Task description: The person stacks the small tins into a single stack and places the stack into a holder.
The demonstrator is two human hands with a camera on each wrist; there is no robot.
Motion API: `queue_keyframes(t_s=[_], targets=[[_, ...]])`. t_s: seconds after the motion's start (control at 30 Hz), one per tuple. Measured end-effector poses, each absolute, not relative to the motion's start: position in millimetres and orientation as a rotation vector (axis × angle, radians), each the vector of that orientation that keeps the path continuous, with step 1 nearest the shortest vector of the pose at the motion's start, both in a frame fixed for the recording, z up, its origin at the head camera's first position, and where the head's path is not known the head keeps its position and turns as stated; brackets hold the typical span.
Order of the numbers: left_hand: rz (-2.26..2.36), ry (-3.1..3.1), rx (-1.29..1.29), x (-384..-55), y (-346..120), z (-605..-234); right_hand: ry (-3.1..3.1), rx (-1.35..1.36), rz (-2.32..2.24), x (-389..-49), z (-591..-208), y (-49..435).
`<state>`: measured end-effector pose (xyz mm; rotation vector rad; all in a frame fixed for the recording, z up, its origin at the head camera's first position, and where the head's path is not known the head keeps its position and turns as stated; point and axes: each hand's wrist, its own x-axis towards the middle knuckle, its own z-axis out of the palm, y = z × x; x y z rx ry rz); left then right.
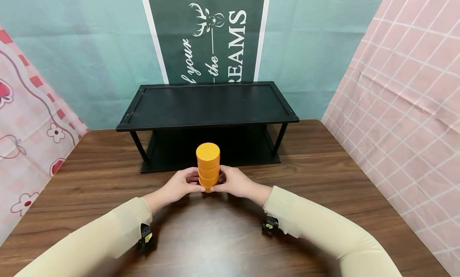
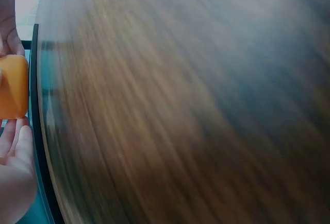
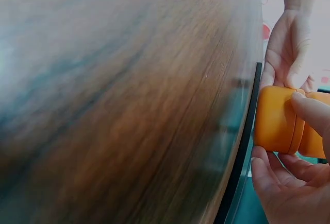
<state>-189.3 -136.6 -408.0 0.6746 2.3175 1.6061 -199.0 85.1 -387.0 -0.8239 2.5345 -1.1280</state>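
Note:
A stack of several orange round containers (image 1: 208, 165) stands upright between my two hands, just in front of the black shelf. My left hand (image 1: 179, 185) grips its left side low down, thumb at the front and fingers reaching round behind. From the other side my right hand (image 1: 235, 182) holds it the same way, the thumbs close together near the base. The right wrist view shows the lowest orange container (image 3: 277, 121) and a seam beside it; in the left wrist view only part of an orange container (image 2: 14, 87) shows. Whether the base touches the table I cannot tell.
A black two-level shelf (image 1: 212, 105) stands behind the stack, its top board above a lower board on corner posts. Under it lies the brown wooden table (image 1: 316, 181). Green cloth (image 1: 305, 41) hangs behind; pink cloths (image 1: 406, 89) flank both sides.

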Motion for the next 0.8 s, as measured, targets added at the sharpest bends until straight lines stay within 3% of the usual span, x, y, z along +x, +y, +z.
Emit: queue_keyframes(t_s=[0.8], targets=[[1.636, 2.271, 0.671, -195, -101, -397, 2.556, -0.796, -1.178, -193, -374, 123]])
